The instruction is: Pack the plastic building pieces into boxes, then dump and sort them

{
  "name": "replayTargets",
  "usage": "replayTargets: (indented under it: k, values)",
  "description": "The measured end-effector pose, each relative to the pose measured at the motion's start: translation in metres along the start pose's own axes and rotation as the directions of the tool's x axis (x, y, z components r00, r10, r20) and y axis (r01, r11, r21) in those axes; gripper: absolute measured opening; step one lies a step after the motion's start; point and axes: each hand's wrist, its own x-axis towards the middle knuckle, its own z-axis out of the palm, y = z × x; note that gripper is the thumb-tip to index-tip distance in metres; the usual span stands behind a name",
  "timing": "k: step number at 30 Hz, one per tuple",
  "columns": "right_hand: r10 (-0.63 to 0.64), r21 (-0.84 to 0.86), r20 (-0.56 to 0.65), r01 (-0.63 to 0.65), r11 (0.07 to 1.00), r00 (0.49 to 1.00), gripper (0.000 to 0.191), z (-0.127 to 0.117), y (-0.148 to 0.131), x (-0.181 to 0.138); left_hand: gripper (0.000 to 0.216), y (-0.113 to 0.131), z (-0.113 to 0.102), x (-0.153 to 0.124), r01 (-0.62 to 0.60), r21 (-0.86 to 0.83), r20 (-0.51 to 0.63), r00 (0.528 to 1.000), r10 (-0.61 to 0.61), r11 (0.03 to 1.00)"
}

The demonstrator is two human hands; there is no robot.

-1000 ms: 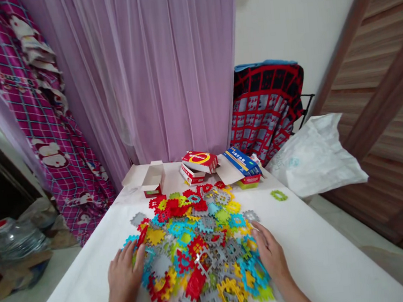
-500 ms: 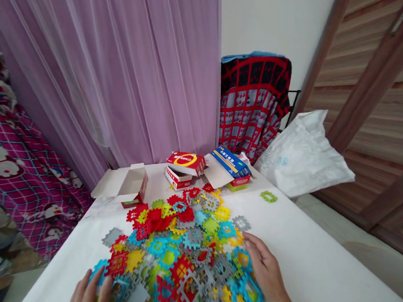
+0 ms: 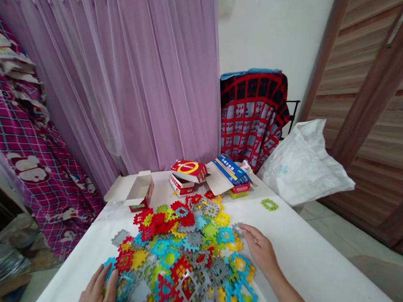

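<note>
A heap of plastic interlocking building pieces (image 3: 179,265) in red, blue, yellow, green and grey spreads over the white-covered table. My left hand (image 3: 94,299) rests at the heap's left edge, fingers stretched and apart, beside a blue piece (image 3: 110,267) and a red piece (image 3: 124,260). At the right edge, my right hand (image 3: 261,251) has its fingers close together on a grey square piece (image 3: 236,230), covering part of it. Its thumb is hardly visible. Blue pieces (image 3: 242,295) lie left of the right forearm.
An open red-and-white box (image 3: 141,191) stands at the back left. Red boxes (image 3: 189,172) and a blue box (image 3: 232,169) are stacked along the back edge. A lone green piece (image 3: 269,204) lies at the right. A white bag (image 3: 305,165) leans at the table's right edge.
My right hand has moved forward onto the grey square piece, its fingertips now over it. The left hand stays by the heap's left edge. The camera view has tilted up slightly.
</note>
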Motion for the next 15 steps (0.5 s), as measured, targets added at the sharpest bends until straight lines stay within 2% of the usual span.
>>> replayTargets:
  k: [2, 6, 9, 15]
  values:
    - [-0.057, -0.062, 0.036, 0.059, 0.996, 0.998, 0.05, -0.003, 0.004, 0.011, 0.071, 0.001, -0.001, 0.001, 0.011, -0.003, 0.008, 1.0, -0.011, 1.0]
    - [-0.094, -0.168, 0.021, 0.096, 0.981, 0.995, 0.049, -0.006, 0.017, 0.017, 0.077, -0.001, -0.002, 0.003, -0.014, 0.027, 0.051, 0.999, 0.013, 1.0]
    - [-0.107, -0.185, 0.009, 0.107, 0.977, 0.994, 0.048, -0.006, 0.024, 0.014, 0.069, -0.009, 0.001, 0.005, -0.077, 0.057, 0.065, 0.995, 0.073, 0.995]
    - [-0.141, -0.262, -0.029, 0.129, 0.956, 0.99, 0.045, -0.006, 0.021, 0.009, 0.054, -0.027, 0.013, 0.006, -0.15, 0.087, -0.005, 0.989, 0.151, 0.985]
